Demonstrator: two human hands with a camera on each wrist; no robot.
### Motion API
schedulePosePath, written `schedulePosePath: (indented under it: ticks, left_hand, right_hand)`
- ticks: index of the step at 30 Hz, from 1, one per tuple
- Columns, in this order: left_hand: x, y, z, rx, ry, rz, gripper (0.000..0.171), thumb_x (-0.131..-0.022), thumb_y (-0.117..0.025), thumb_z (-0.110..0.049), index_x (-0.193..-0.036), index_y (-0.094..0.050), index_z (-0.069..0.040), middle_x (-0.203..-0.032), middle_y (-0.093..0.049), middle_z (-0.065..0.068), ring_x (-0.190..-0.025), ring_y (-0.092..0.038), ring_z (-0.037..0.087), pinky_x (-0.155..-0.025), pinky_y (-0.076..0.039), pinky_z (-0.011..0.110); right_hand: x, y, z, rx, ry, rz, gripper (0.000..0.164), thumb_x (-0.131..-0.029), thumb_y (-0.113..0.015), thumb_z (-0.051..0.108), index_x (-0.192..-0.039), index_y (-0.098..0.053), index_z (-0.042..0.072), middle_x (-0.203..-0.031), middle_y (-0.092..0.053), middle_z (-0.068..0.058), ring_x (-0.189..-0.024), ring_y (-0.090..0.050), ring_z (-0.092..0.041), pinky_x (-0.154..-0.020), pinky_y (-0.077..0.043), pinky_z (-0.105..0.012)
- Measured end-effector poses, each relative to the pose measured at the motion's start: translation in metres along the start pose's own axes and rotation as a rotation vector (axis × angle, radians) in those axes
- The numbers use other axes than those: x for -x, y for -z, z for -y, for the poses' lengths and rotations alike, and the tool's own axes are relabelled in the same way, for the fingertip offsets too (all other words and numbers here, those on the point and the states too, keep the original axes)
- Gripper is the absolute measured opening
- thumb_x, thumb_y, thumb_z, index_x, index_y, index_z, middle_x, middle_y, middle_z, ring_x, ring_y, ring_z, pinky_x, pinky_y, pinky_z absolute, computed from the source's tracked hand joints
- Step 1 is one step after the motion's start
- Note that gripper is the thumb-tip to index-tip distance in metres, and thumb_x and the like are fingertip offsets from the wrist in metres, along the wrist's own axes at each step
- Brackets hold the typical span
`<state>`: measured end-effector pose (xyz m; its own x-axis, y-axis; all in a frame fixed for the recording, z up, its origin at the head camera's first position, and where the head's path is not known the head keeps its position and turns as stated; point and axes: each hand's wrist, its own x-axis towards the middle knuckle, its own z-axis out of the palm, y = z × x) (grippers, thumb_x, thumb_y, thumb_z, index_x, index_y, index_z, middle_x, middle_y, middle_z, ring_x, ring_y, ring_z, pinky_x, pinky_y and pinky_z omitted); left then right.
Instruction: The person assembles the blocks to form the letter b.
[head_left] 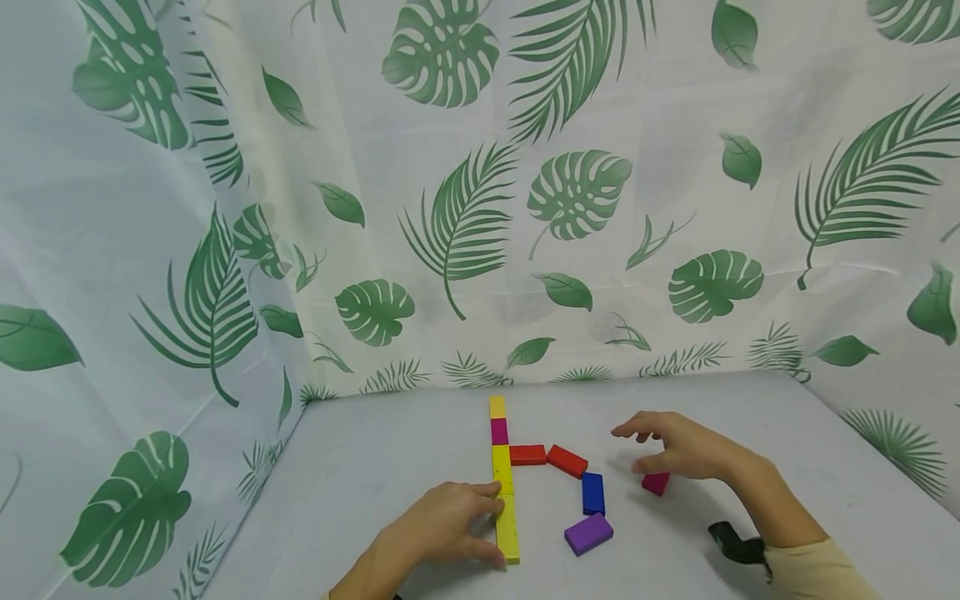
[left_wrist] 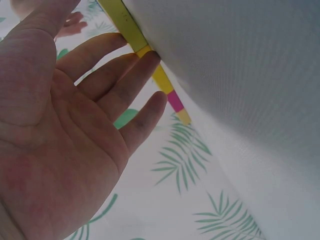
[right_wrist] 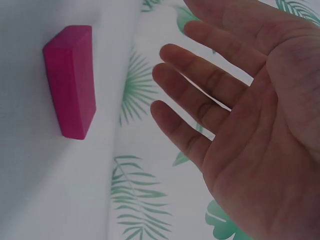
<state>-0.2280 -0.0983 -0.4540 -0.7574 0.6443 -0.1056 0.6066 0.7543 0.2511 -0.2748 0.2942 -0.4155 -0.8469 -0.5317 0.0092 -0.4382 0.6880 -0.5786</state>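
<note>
A straight row of blocks runs away from me in the head view: two yellow blocks [head_left: 507, 529] nearest, then a magenta one [head_left: 499, 432] and a yellow one [head_left: 497, 407] at the far end. My left hand [head_left: 442, 527] touches the side of the near yellow blocks with relaxed fingertips [left_wrist: 150, 57]. From the row, two red blocks [head_left: 528, 455], a blue block [head_left: 593, 494] and a purple block [head_left: 588, 533] curve round to the right. My right hand [head_left: 686, 446] hovers, fingers loosely spread, over a loose magenta block [right_wrist: 70, 82], apart from it and holding nothing.
The blocks lie on a pale grey tabletop [head_left: 375, 450]. A white curtain with green leaf prints [head_left: 465, 350] hangs behind and on both sides. Beside the right sleeve sits a black object [head_left: 735, 546], perhaps part of the wrist gear.
</note>
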Motion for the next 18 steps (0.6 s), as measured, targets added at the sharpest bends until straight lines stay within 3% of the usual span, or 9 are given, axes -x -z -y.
schedulePosePath:
  ticks: [10, 18]
  left_hand:
    - [-0.001, 0.0, 0.0, -0.006, 0.004, -0.002, 0.065, -0.079, -0.081, -0.066, -0.134, -0.07, -0.034, -0.149, -0.06, -0.011, -0.136, -0.059, 0.011, -0.112, -0.052, 0.042]
    - [0.0, 0.0, 0.001, -0.028, -0.016, -0.006, 0.065, -0.08, -0.08, -0.066, -0.135, -0.07, -0.034, -0.15, -0.06, -0.01, -0.137, -0.059, 0.011, -0.111, -0.053, 0.041]
  right_hand:
    - [0.003, 0.002, -0.011, -0.009, -0.063, 0.044, 0.045, -0.087, -0.082, 0.017, -0.131, -0.071, 0.012, -0.129, -0.069, -0.013, -0.116, -0.062, -0.038, -0.094, -0.055, -0.065]
    - [0.006, 0.001, -0.022, 0.015, -0.036, 0.077, 0.041, -0.081, -0.087, 0.015, -0.12, -0.076, 0.012, -0.122, -0.072, -0.007, -0.114, -0.063, -0.035, -0.097, -0.052, -0.067]
